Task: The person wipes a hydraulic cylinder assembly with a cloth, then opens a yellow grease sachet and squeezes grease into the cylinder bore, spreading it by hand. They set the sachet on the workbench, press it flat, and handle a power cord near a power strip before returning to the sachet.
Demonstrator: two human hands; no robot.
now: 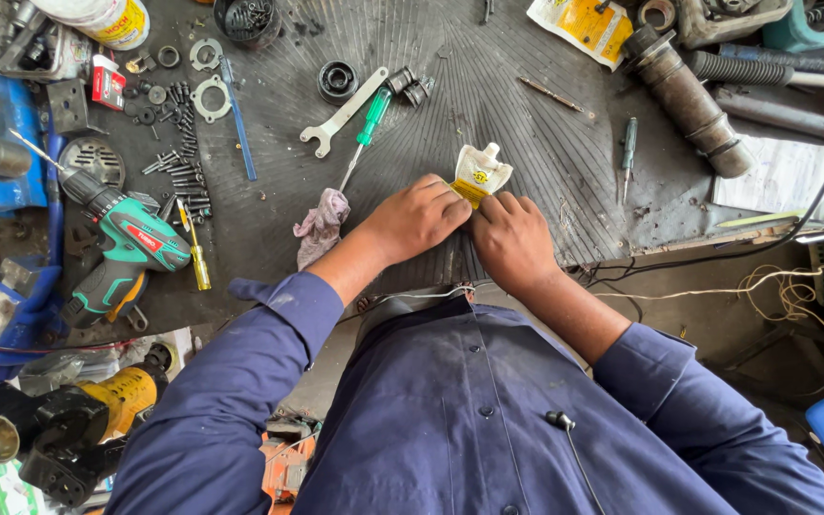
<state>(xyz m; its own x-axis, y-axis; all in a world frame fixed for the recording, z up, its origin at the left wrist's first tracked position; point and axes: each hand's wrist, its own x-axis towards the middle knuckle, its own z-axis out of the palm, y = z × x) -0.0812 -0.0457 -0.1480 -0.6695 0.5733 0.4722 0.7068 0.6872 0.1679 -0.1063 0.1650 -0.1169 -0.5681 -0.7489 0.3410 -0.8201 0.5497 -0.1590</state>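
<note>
Fingers of both hands curl down onto a small white and yellow spouted pouch [478, 175] lying on the ribbed dark mat [488, 86] at the bench's near edge; the left hand [416, 217] and right hand [512, 238] press on its lower end, knuckles side by side. A crumpled rag [320, 222] lies just left (a green-handled screwdriver [364, 133] above it), and a green cordless drill [121, 243] sits well apart.

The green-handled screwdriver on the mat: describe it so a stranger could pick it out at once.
Start at the dark ribbed mat covering the bench, and find the pair of hands, left hand and right hand, pressing a small spouted pouch. Just up and to their left lies the screwdriver, beside a pale flat wrench. Its translucent green handle and its tip by a crumpled rag set it apart.
</note>
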